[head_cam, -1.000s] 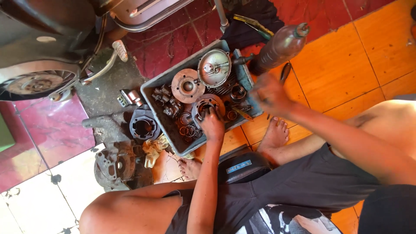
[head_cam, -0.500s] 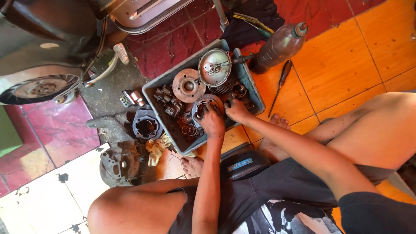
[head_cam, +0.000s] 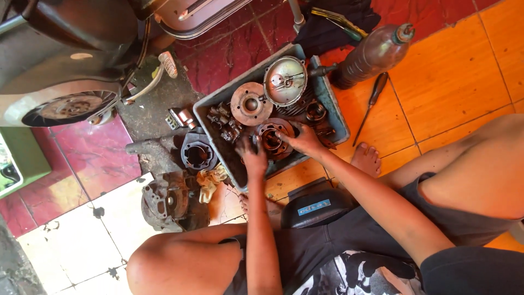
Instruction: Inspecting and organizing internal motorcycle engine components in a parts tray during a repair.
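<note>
both hands work a round rusty engine part lying in the grey parts tray at centre frame. the left hand grips its left edge, fingers curled; the right hand presses on its right side, fingers spread. it looks like mid-sorting; freeing the part likely calls for a firm two-handed lift.

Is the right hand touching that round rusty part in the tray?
Touching. The head view shows the right hand with fingers laid on the rim of the round rusty part in the grey tray, no gap visible.
</note>
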